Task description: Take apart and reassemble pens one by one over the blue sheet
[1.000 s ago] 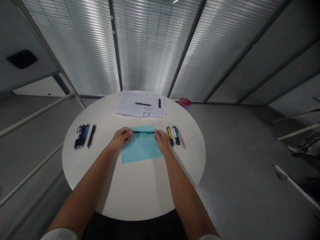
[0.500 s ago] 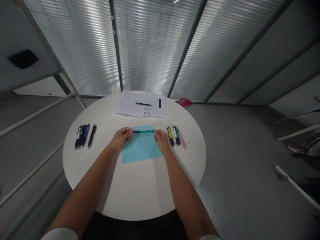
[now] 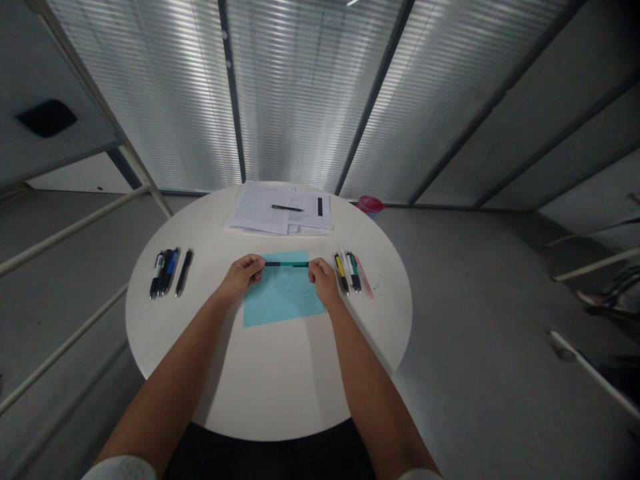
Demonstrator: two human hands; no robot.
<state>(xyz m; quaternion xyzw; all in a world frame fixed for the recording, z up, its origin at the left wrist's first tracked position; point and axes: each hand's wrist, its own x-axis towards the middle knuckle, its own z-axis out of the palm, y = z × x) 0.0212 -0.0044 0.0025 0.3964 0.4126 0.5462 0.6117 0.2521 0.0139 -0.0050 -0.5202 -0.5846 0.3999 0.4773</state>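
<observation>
Slim black and blue pens (image 3: 164,273) lie in the way left of a light-blue paper sheet (image 3: 283,298), yellow, green and white pens (image 3: 349,273) block its right, and stacked printed papers (image 3: 260,208) sit beyond it; a hand can pass over the round white counter (image 3: 280,393) on the sheet's near side.

On the round table (image 3: 270,387), a sheet of paper (image 3: 283,300) lies mid-table. Left of the sheet lies a row of pens (image 3: 164,272), and right of it another row of pens (image 3: 349,273). Behind it lie stacked papers (image 3: 279,209) with a pen (image 3: 287,208) on top. Farther behind and to the right is a cup (image 3: 370,205).

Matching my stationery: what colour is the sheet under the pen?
The paper sheet is pale turquoise blue, clearest in the head view.
</observation>
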